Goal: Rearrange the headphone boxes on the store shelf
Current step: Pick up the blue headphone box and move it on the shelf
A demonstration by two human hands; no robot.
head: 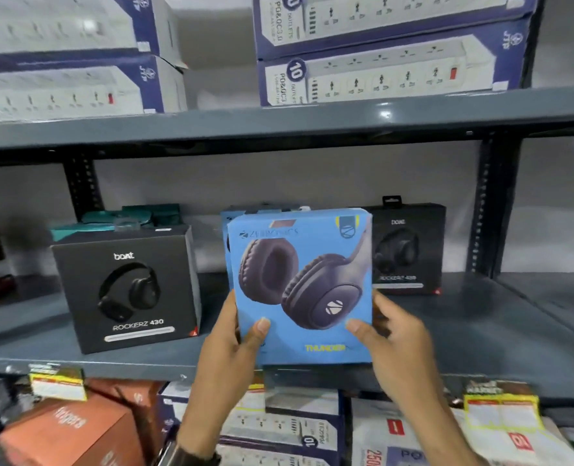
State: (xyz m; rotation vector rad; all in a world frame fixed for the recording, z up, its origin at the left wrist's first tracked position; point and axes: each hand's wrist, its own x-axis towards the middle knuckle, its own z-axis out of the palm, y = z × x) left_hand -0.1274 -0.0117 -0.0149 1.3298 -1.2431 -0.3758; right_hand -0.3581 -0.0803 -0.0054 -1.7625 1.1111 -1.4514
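A light blue headphone box (pixel 300 264) is upright in the middle of the view, held over the front of the grey middle shelf (pixel 480 334). My left hand (pixel 226 348) grips its lower left edge, thumb on the front. My right hand (pixel 396 334) grips its lower right edge. Another blue box (pixel 226 227) peeks out just behind it. A black Rockerz 430 box (pixel 127 287) stands at the left of the shelf, with teal boxes (pixel 137 216) behind it. A second black headphone box (pixel 408 247) stands at the back right.
Power strip boxes (pixel 379 65) are stacked on the shelf above. Below the shelf edge lie orange boxes (pixel 77 428), more power strip boxes (pixel 279 432) and yellow price tags (pixel 57 381). A dark upright post (pixel 490 203) stands at the right.
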